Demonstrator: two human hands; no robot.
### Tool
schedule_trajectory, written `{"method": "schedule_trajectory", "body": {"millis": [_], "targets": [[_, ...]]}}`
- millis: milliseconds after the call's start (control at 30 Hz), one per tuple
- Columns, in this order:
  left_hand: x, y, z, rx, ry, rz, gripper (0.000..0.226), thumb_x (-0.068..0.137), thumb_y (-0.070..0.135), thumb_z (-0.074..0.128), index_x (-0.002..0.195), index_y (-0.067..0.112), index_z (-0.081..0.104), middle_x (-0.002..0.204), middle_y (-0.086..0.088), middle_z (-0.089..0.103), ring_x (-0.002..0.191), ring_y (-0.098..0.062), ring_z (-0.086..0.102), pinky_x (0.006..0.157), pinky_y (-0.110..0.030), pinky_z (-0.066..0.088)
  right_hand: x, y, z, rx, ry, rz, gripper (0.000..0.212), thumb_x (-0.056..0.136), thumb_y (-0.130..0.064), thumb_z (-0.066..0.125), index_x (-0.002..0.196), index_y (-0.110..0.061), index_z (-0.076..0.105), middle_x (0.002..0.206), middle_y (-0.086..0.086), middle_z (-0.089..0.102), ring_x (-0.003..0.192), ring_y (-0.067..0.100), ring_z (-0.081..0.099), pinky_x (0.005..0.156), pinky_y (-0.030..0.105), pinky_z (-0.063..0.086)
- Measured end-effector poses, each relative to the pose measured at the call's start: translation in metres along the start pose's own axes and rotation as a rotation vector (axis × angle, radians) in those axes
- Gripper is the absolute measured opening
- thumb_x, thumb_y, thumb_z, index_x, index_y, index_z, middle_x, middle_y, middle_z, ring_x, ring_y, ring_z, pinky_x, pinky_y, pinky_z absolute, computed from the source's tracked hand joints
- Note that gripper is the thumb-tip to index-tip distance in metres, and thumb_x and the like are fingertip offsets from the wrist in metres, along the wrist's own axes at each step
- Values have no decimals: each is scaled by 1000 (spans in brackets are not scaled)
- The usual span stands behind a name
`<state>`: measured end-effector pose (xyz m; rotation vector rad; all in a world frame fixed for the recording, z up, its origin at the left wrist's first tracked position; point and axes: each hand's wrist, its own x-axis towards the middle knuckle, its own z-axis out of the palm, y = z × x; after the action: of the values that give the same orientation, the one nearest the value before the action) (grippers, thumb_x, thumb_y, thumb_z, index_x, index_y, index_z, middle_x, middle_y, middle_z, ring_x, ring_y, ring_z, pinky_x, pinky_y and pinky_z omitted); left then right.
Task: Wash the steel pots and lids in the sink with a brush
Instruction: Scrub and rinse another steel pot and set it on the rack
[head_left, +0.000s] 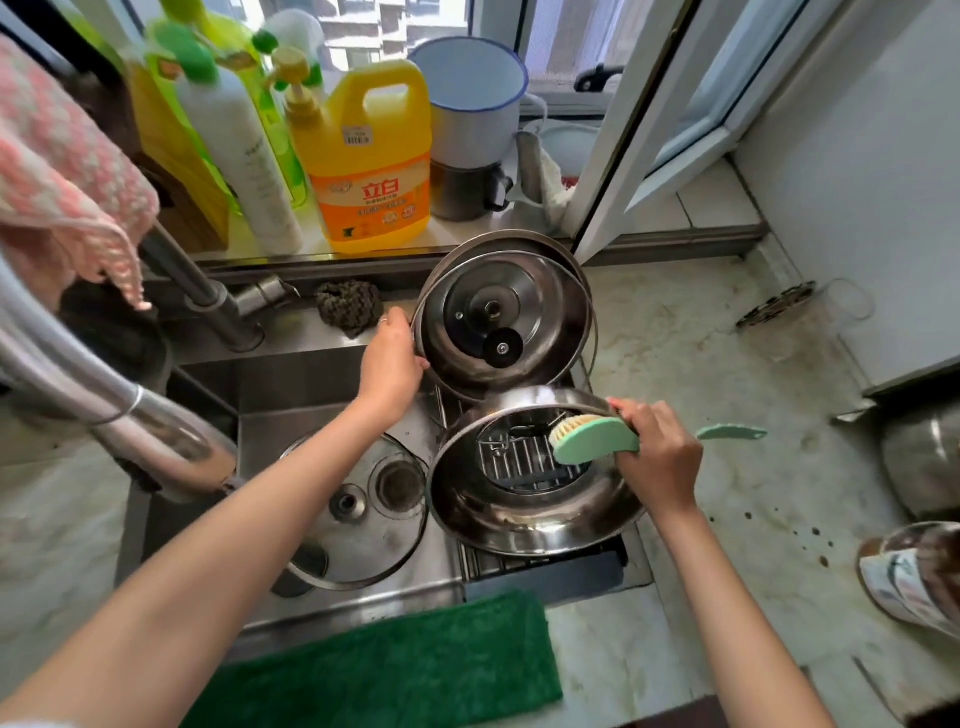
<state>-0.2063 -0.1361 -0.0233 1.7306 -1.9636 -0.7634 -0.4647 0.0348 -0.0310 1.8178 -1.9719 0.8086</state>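
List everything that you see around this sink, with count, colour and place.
back lid: one, steel, upright, back of rack
front lid: one, steel, tilted on rack
third lid: one, steel, flat in sink
brush: one, green, over front lid
jug: one, yellow, on windowsill
mug: one, white, right of jug
scrubber: one, dark, behind sink
cloth: one, green, in front of sink
towel: one, pink, far left
left hand: one, holds back lid's rim
right hand: one, holds brush

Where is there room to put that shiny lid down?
The counter right of the sink, between the rack and the wall, is bare. The rack is full, another lid lies in the sink, and bottles crowd the window ledge.
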Motion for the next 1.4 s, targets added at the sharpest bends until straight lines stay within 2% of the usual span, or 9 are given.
{"method": "schedule_trajectory", "body": {"millis": [100, 167, 233, 333, 467, 667, 967, 1267, 1400], "targets": [[4, 1, 0, -28, -3, 27, 39, 76, -1, 70, 108, 3, 48, 116, -17, 53, 104, -36, 55, 84, -42, 43, 7, -8, -5, 28, 92, -91, 29, 96, -19, 50, 77, -6, 68, 70, 5, 69, 50, 18, 58, 47, 18, 32], [3, 3, -1, -49, 2, 64, 38, 77, -2, 68, 108, 4, 47, 118, -15, 50, 103, -35, 55, 84, -44, 45, 14, -13, -8, 62, 113, -192, 18, 94, -17, 56, 77, -11, 58, 80, 5, 73, 52, 17, 61, 44, 22, 39], [3, 6, -4, -61, 14, 134, 34, 78, -4, 65, 105, 3, 46, 115, -14, 49, 97, -35, 56, 79, -46, 46, 24, -15, -11, 88, 126, -280, 16, 92, -13, 58, 80, -14, 49, 86, 3, 75, 56, 17, 65, 42, 25, 43], [6, 14, -8, -53, 46, 251, 31, 79, -8, 58, 105, 4, 46, 112, -14, 47, 89, -36, 58, 73, -49, 48, 42, -17, -13, 70, 167, -348, 20, 85, -7, 66, 80, -15, 48, 89, 3, 75, 59, 15, 67, 42, 25, 40], [8, 20, -11, -12, 76, 238, 32, 79, -6, 58, 107, 4, 47, 113, -15, 48, 86, -39, 58, 71, -50, 48, 65, -21, -3, 35, 231, -319, 30, 83, -7, 70, 74, -15, 43, 88, 2, 75, 52, 13, 62, 42, 24, 35], [5, 17, -9, 58, 122, 137, 36, 81, 4, 63, 113, 5, 48, 118, -14, 51, 93, -40, 58, 70, -47, 45, 69, -16, 18, 0, 255, -314, 27, 88, -11, 65, 74, -14, 41, 90, 4, 74, 46, 17, 56, 45, 22, 30], [6, 11, -7, 83, 186, 158, 37, 75, 6, 70, 107, 8, 52, 110, -7, 57, 105, -26, 52, 72, -40, 43, 64, 1, 32, 28, 260, -261, 24, 94, -17, 57, 76, -13, 41, 92, 7, 74, 49, 21, 55, 52, 24, 28], [-2, -2, -3, 67, 169, 142, 35, 76, 11, 72, 103, 8, 50, 105, -8, 57, 98, -27, 53, 66, -39, 42, 65, 4, 43, 61, 175, -117, 22, 86, -13, 64, 81, -13, 42, 92, 7, 72, 53, 24, 58, 52, 28, 34], [-7, -5, -2, 57, 155, 141, 36, 79, 12, 70, 109, 10, 49, 107, -9, 55, 95, -27, 55, 62, -36, 40, 60, 2, 40, 104, 112, -66, 17, 84, -13, 60, 87, -8, 45, 96, 14, 69, 66, 29, 64, 53, 29, 43]]}}
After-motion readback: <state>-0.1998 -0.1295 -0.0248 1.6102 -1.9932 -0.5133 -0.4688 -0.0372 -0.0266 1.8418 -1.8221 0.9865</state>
